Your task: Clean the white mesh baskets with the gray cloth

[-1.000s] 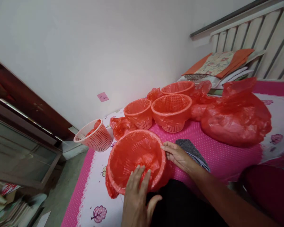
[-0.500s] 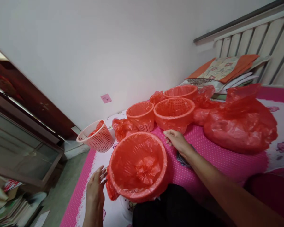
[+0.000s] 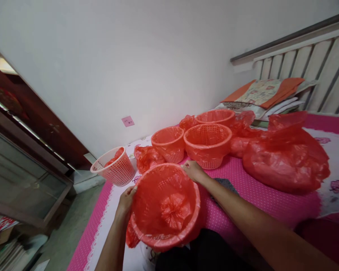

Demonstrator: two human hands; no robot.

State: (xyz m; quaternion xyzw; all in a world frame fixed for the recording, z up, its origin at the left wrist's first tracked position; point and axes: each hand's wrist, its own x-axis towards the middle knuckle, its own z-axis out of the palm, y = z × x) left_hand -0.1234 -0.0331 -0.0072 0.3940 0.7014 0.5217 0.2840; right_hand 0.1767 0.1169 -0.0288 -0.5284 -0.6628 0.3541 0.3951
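Note:
A round plastic wastebasket (image 3: pixel 196 218) stands upright before me, lined with a red plastic bag (image 3: pixel 152 203) folded over its rim. The bag's gathered, bunched bottom shows inside. My left hand (image 3: pixel 126 200) is closed on the rim at the left, thumb on top. At the far right of the same rim, my right hand (image 3: pixel 194 171) is closed on the edge; its fingertips are partly hidden. A loose flap of red bag (image 3: pixel 132 235) hangs outside at the lower left.
Behind stand several more baskets with red liners, including one basket (image 3: pixel 207 145). A pale pink basket (image 3: pixel 115 169) holding red plastic is at the left bed edge. A big red bag (image 3: pixel 285 162) lies at right, near folded bedding (image 3: pixel 262 94). Dark cloth (image 3: pixel 224 186) lies beside my right forearm.
My left hand has moved up and in from beside the basket onto its rim. The right hand has come left and down onto the far rim. The view has tilted slightly upward.

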